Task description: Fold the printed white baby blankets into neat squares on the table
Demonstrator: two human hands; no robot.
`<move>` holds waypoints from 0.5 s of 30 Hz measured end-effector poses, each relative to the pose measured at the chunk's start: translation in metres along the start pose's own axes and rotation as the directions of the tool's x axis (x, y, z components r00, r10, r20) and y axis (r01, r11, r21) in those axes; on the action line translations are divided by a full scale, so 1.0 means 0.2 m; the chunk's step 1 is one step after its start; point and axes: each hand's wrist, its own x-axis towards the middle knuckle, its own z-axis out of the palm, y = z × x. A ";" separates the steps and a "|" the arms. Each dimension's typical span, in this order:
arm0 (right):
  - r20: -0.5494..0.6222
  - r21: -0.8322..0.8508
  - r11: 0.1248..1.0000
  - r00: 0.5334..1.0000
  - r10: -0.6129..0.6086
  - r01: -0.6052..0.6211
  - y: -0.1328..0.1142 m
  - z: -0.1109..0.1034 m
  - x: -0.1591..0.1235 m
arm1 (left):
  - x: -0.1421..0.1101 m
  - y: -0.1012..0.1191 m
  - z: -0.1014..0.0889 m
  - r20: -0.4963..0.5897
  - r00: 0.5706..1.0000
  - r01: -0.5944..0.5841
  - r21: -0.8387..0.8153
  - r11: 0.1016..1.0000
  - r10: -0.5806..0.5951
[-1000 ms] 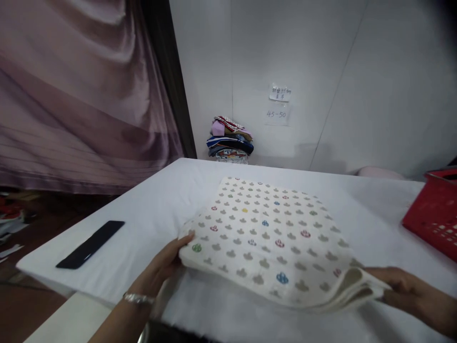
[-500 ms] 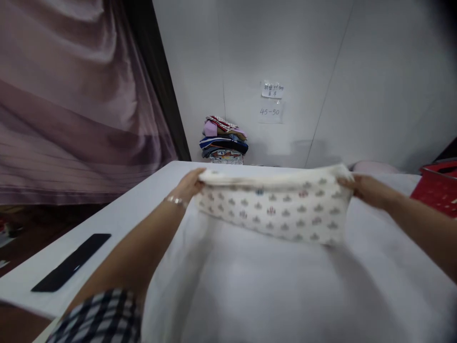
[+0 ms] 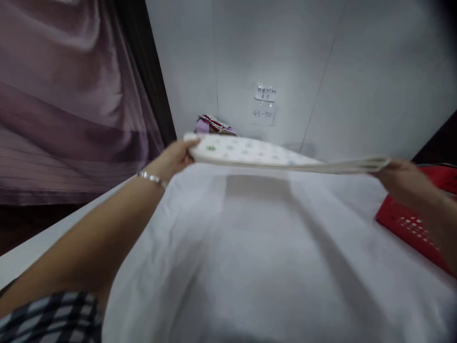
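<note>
A white cloth with small printed motifs [image 3: 250, 151] is stretched between my two hands, in folded layers, above the white sheet [image 3: 257, 247] on the table. At its left end my left hand [image 3: 180, 155] grips the edge, thumb on top. My right hand [image 3: 403, 176] is closed on the right end, where several layers show at the edge; motion blurs those fingers. The cloth is held up and seen nearly edge-on, so most of its printed face is hidden. What kind of cloth article it is cannot be made out.
Behind the cloth a stack of folded fabrics [image 3: 214, 125] shows its top against the grey wall. Paper labels [image 3: 264, 105] are fixed to that wall. A red perforated basket [image 3: 403, 224] stands at the right. A pinkish curtain [image 3: 71, 95] hangs on the left.
Both hands have risen and spread farther apart with the cloth. Its printed face, hanging before, has swung up to nearly level. The view has shifted, showing more of the red basket.
</note>
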 end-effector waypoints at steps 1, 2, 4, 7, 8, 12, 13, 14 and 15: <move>0.124 0.061 0.996 0.991 0.058 -0.066 0.06 0.04 -0.13 | -0.09 -0.15 -0.08 -0.023 0.992 0.126 0.043 0.991 -0.125; 0.231 0.099 0.987 0.968 0.099 -0.125 0.13 0.10 -0.27 | -0.17 -0.30 -0.16 -0.049 0.968 0.248 0.076 0.966 -0.245; 0.389 0.104 0.971 0.907 0.158 -0.214 0.24 0.21 -0.54 | -0.34 -0.58 -0.29 -0.128 0.894 0.444 0.113 0.889 -0.430; 0.491 0.067 0.953 0.841 0.227 -0.296 0.36 0.34 -0.86 | -0.53 -0.84 -0.41 -0.277 0.829 0.545 0.205 0.813 -0.486; 0.473 0.078 0.950 0.850 0.232 -0.303 0.38 0.35 -0.94 | -0.57 -0.87 -0.43 -0.303 0.832 0.537 0.231 0.812 -0.464; 0.410 0.112 0.950 0.884 0.223 -0.291 0.39 0.30 -1.10 | -0.65 -0.86 -0.48 -0.359 0.899 0.406 0.466 0.786 -0.251; 0.414 0.108 0.953 0.885 0.215 -0.282 0.39 0.29 -1.12 | -0.67 -0.85 -0.49 -0.367 0.913 0.375 0.585 0.719 -0.177; 0.423 0.106 0.957 0.884 0.202 -0.269 0.39 0.27 -1.15 | -0.68 -0.85 -0.50 -0.363 0.925 0.352 0.703 0.618 -0.113; 0.429 0.106 0.962 0.884 0.186 -0.253 0.39 0.27 -1.17 | -0.70 -0.85 -0.51 -0.348 0.935 0.333 0.804 0.493 -0.065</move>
